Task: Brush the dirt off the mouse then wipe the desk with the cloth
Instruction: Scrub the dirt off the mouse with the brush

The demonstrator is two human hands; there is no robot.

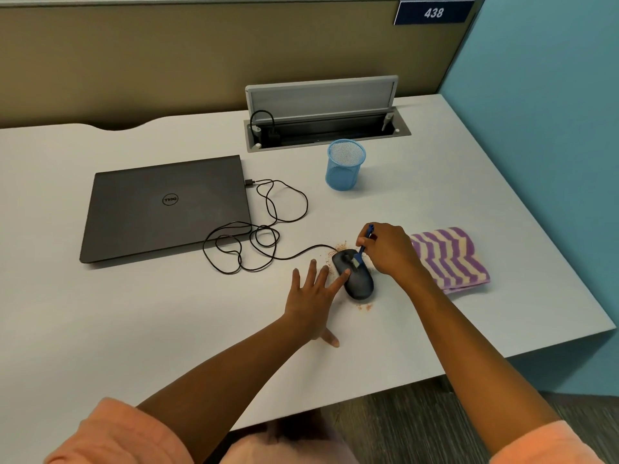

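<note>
- Peach sleeves (110, 433) were seen nearest the cam, both forearms stretched fwd over the table (134, 329).
- Left hand (310, 306) was laid flat, fingers (341, 279) spread and released; one fingertip was pressed against the mouse's left flank, nothing gripped.
- Right hand (390, 249) was clenched on a small blue brush (363, 246), handle up, bristle end down on the mouse's front half.
- Mouse (353, 274) was found at table centre-right, between the two hands; long axis ran from far-left (cable end) to near-right.
- Reddish dirt (340, 246) was scattered on the table around the mouse, far side & near side; whether any was left on the shell couldn't be told.
- Striped cloth (450, 257) was folded just right of the right hand, untouched; right hand judged much the nearer for the wipe.
- Key relation: brush was set across the mouse's long axis, so strokes were judged likely to go sideways off the shell, w/ the left fingertip as the stop.
- Mouse cable (261, 236) was looped toward the closed laptop (167, 205); blue mesh cup (345, 165) stood well apart, further back.
</note>
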